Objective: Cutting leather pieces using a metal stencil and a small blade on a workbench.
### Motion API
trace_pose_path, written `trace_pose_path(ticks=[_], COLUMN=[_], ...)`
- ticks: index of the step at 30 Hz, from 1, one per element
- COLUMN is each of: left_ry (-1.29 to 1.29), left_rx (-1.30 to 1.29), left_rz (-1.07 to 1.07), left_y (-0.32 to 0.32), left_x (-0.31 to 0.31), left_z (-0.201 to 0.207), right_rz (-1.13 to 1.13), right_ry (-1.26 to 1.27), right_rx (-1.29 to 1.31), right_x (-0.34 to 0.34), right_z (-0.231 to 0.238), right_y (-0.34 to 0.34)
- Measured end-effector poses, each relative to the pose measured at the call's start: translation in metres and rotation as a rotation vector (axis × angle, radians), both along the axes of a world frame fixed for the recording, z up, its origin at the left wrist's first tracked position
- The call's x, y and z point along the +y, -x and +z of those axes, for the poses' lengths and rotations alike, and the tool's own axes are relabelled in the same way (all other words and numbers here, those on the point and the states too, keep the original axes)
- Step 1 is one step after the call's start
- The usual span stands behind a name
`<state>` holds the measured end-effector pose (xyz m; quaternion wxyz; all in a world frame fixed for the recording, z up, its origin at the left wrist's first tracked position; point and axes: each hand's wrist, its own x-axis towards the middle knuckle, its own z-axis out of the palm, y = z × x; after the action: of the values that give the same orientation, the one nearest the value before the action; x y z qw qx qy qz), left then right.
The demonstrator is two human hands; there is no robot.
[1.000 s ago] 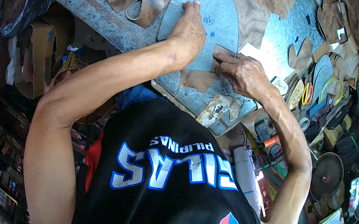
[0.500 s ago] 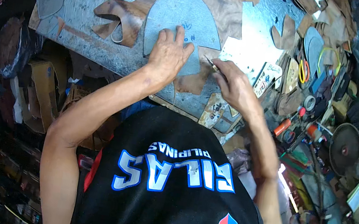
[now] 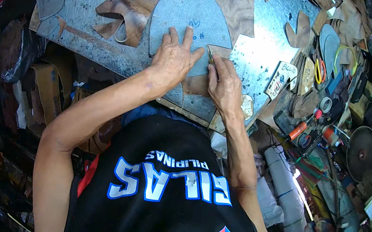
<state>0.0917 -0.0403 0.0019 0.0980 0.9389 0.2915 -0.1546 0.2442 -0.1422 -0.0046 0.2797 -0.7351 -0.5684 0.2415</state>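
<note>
A grey, round-topped template lies flat over brown leather on the metal-topped table. My left hand rests on the template's lower part, fingers spread and pressing down, holding nothing. My right hand is closed around a slim knife with a pointed tip. The tip is at the template's right edge, over a strip of leather. Another leather part shows below the template, between my hands.
Leather offcuts and a marked white pattern piece lie on the right. Beyond them are orange-handled scissors, a tape roll and an orange-handled tool. A round fan stands far right; a cardboard box sits lower left.
My right hand has moved left with the knife, bringing its tip to the template's edge. My left hand has stayed on the template. The whole view has shifted slightly.
</note>
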Motion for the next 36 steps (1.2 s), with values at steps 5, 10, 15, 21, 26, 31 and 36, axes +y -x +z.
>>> trace_pose_path(ticks=[5, 10, 15, 21, 26, 31, 36], left_ry=[-0.007, 0.006, 0.036, 0.029, 0.06, 0.031, 0.02], left_rx=[0.008, 0.053, 0.058, 0.066, 0.061, 0.057, 0.015], left_rz=[0.008, -0.021, -0.007, -0.02, -0.005, -0.015, -0.041], left_y=[-0.002, -0.003, -0.004, -0.005, -0.005, -0.007, -0.005], left_x=[-0.001, -0.001, 0.001, 0.001, 0.003, 0.004, 0.004], left_z=[-0.001, 0.003, 0.003, 0.003, -0.001, -0.001, -0.002], right_rz=[-0.01, 0.002, 0.012, -0.055, -0.115, -0.179, -0.238], right_ry=[0.029, 0.087, 0.167, 0.264, 0.269, 0.218, 0.177], right_rx=[-0.039, -0.062, -0.085, -0.117, -0.107, -0.099, -0.094], right_x=[0.003, 0.009, 0.006, -0.019, -0.03, -0.04, -0.045], right_z=[0.0, 0.004, 0.015, 0.025, 0.023, 0.023, 0.019], right_y=[0.003, 0.004, 0.007, 0.015, 0.024, 0.03, 0.038])
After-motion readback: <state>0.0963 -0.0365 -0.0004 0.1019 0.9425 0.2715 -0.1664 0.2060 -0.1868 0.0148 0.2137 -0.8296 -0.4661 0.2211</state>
